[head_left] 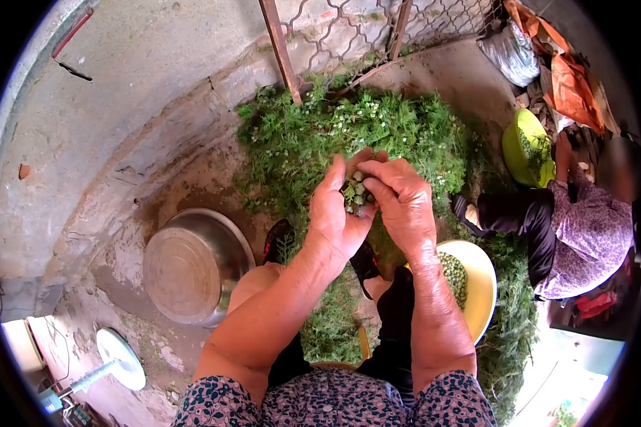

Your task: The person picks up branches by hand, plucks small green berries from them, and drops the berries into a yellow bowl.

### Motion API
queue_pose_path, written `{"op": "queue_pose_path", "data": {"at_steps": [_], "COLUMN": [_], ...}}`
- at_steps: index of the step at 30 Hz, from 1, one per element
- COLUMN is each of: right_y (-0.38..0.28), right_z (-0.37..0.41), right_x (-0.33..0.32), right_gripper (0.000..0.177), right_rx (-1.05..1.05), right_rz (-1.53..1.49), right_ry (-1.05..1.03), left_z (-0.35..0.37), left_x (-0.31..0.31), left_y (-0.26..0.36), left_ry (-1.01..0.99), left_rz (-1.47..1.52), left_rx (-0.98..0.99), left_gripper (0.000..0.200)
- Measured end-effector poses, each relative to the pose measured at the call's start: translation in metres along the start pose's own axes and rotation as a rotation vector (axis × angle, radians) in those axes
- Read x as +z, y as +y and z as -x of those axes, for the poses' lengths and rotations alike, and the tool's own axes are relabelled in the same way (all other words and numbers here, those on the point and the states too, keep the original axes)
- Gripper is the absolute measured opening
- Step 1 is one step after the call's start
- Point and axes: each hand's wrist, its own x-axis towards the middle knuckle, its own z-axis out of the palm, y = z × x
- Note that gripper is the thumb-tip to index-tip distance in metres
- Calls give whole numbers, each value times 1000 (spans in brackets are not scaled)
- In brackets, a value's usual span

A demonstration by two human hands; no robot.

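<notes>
Small round green pods [357,191] lie cupped in my left hand [335,213], palm up with its fingers curled around them. My right hand [404,199] is closed at the edge of that palm, thumb and forefinger pinched against the pods. Beyond both hands spreads a pile of feathery green sprigs [384,124] dotted with pale pods. Under my right forearm stands a yellow basin [483,285] holding many green pods [454,276], partly hidden by the arm.
An upturned metal pot [185,274] sits at left beside the wall [128,107]. A metal lattice [335,35] stands behind the sprigs. At right, another person [587,238] sits by a lime green basin [516,153]. Bags and an orange sheet [573,89] lie behind.
</notes>
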Motion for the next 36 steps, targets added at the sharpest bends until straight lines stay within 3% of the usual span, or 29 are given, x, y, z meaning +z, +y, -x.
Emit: {"op": "queue_pose_path", "data": {"at_steps": [2, 5, 8, 10, 11, 13, 16, 18, 20, 21, 22, 24, 26, 28, 30, 32, 36], "right_y": [-6, 1, -7, -4, -7, -16, 0, 1, -13, -7, -5, -3, -5, -17, -10, -9, 1], "right_z": [1, 0, -2, -5, -5, -6, -3, -2, 1, 2, 2, 2, 0, 0, -6, -5, -2], "right_x": [0, -2, -9, -19, -19, -17, -18, -19, -11, -9, -7, -3, -3, -9, -18, -20, -22], "right_gripper": [23, 20, 11, 11, 11, 13, 10, 11, 16, 21, 21, 22, 19, 16, 14, 18, 16], "right_rx": [70, -31, 461, 526, 526, 595, 479, 491, 276, 153, 155, -100, -133, 436, 468, 521, 529], "right_rz": [24, 65, -466, -877, -877, -1304, -1317, -1161, -406, -250, -250, 89, 51, -545, -1017, -1262, -1175], "right_ry": [-14, -10, 18, -14, -14, 137, 19, -81, -78, -104, -104, -100, -75, -6, -25, 47, -36], "left_z": [0, 3, 1, -2, -3, -5, -3, -1, 0, 0, 0, -1, -1, -3, -3, -3, -4], "left_x": [2, 5, 5, 2, 1, -2, 4, 6, 5, 5, 5, 5, 4, 3, 2, 3, 8], "left_y": [-4, -2, 1, 2, 2, 2, 2, 2, 2, 1, 1, 1, 2, 3, 4, 5, 8], "left_ry": [91, 57, 31, -31, -90, -107, -65, -6, -8, -7, 7, 18, 8, -23, -49, -118, -34], "left_rz": [-31, -5, 12, 51, 89, 125, 125, 90, 25, 25, 37, 48, 34, 58, 83, 145, 215], "left_rx": [-8, -6, 26, 23, 17, 16, 24, 35, 32, 32, 21, 10, 14, 32, 49, 38, 44], "left_gripper": [41, 40, 41, 42, 42, 43, 42, 41, 42, 42, 42, 42, 41, 41, 42, 42, 45]}}
